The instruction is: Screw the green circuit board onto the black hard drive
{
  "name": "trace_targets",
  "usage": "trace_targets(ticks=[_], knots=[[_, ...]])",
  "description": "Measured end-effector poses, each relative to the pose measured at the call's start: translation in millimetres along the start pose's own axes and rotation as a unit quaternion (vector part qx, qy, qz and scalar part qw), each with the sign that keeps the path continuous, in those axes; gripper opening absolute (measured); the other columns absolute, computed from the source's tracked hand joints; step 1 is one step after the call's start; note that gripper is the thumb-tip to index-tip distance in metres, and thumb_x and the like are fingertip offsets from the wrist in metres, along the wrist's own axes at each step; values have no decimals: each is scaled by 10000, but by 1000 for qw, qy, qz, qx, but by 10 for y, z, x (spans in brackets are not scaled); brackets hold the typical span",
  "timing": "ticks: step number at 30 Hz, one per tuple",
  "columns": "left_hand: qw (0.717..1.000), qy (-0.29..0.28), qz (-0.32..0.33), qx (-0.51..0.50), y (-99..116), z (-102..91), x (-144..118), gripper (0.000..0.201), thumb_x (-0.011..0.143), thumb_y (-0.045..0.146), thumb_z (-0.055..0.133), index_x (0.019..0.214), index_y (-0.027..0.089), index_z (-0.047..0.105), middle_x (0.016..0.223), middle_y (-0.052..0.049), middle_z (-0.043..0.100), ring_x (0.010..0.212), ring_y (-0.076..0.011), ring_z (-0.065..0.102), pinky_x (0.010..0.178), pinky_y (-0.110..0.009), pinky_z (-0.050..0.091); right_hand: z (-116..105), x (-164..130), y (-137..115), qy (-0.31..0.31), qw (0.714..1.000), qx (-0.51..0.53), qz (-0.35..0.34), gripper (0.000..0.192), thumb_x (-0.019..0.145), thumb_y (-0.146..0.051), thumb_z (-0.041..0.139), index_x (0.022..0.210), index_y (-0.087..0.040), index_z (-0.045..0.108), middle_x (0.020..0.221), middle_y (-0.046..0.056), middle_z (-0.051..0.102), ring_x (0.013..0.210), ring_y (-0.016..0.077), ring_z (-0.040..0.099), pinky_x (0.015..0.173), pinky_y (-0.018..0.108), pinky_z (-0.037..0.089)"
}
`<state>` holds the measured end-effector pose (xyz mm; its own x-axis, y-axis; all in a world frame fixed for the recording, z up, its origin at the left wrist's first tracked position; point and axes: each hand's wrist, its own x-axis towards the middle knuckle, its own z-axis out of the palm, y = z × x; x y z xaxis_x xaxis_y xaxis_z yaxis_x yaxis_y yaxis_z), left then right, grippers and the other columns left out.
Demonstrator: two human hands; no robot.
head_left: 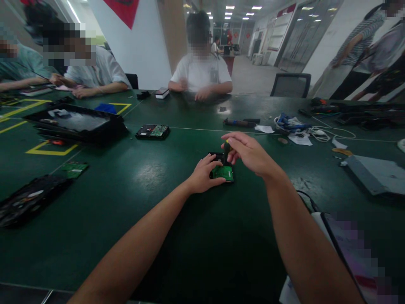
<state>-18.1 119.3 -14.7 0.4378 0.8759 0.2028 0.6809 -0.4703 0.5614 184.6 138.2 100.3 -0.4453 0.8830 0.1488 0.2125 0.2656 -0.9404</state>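
A small hard drive [222,170], green circuit board upward, is lying on the green table [152,198] directly before the person. It is pinned at its near left edge by the left hand [204,174], fingers pressed flat on it. A screwdriver [227,150] is clenched upright in the right hand [249,153]; its tip appears to meet the board, though blur hides contact. A second drive [152,131] is lying well apart, farther left.
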Motion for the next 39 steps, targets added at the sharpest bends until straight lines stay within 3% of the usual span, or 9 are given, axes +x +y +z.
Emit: trace_targets(ticks=[2, 6, 9, 15, 22, 26, 30, 35, 39], knots=[[1000, -3, 3, 3, 12, -10, -2, 616, 873, 574, 724, 1379, 247, 598, 1673, -140, 348, 1595, -369, 217, 1268, -582, 256, -32, -7, -8, 4, 1000, -26, -14, 272, 1020, -385, 530, 1227, -248, 641, 1026, 53, 698, 668, 135, 605, 581, 301, 470], [1000, -13, -5, 3, 32, -32, -3, 616, 880, 582, 711, 1385, 251, 590, 1687, -136, 323, 1596, -381, 206, 1268, -607, 239, -63, -10, -9, 66, 988, -135, -42, 208, 959, -408, 641, 962, -206, 692, 901, 47, 704, 731, 160, 599, 649, 322, 459], [1000, -15, -8, 0, 34, -34, -1, 615, 876, 580, 717, 1380, 249, 592, 1687, -137, 321, 1596, -381, 205, 1271, -609, 234, -37, -1, 5, 102, 984, -142, -24, 187, 928, -385, 671, 911, -199, 661, 848, 46, 700, 714, 167, 601, 637, 325, 455], [1000, -12, -11, 0, 25, -16, -4, 604, 876, 578, 718, 1374, 258, 599, 1684, -128, 333, 1595, -380, 210, 1269, -623, 229, 31, 0, -14, 39, 995, -86, -38, 260, 1009, -451, 559, 991, -209, 652, 1021, 61, 733, 579, 108, 545, 550, 300, 441], [1000, -9, -11, 0, 34, -21, -8, 605, 876, 588, 716, 1370, 258, 604, 1680, -127, 342, 1596, -372, 211, 1273, -606, 233, -30, -19, -16, -4, 997, -70, -24, 270, 1041, -394, 499, 1208, -241, 646, 1046, 54, 701, 672, 136, 615, 586, 296, 489], [1000, -14, -10, -2, 45, -41, -10, 594, 881, 573, 715, 1374, 262, 596, 1686, -121, 330, 1594, -377, 213, 1270, -611, 239, -68, -25, -20, 33, 988, -138, -66, 232, 979, -420, 615, 1026, -208, 695, 938, 47, 703, 763, 169, 618, 671, 314, 487], [1000, -13, -6, -3, 40, -43, -10, 587, 883, 569, 713, 1375, 273, 590, 1689, -111, 328, 1594, -378, 212, 1264, -620, 247, -53, -16, -19, 78, 984, -156, -33, 208, 927, -399, 675, 915, -191, 666, 880, 56, 707, 728, 169, 615, 647, 316, 470], [1000, -3, 7, -1, 16, -12, -7, 581, 877, 546, 726, 1369, 268, 593, 1680, -107, 346, 1596, -364, 216, 1274, -596, 243, -3, -27, -49, 37, 991, -124, -34, 272, 1001, -447, 566, 914, -203, 649, 901, 50, 711, 590, 115, 554, 570, 294, 450], [1000, 1, 3, 5, -3, 10, -3, 602, 873, 572, 721, 1370, 257, 595, 1677, -116, 352, 1594, -364, 220, 1276, -589, 239, 3, -23, -15, 8, 997, -68, -24, 333, 1034, -515, 508, 1039, -215, 652, 825, 41, 685, 608, 140, 605, 562, 295, 484]])
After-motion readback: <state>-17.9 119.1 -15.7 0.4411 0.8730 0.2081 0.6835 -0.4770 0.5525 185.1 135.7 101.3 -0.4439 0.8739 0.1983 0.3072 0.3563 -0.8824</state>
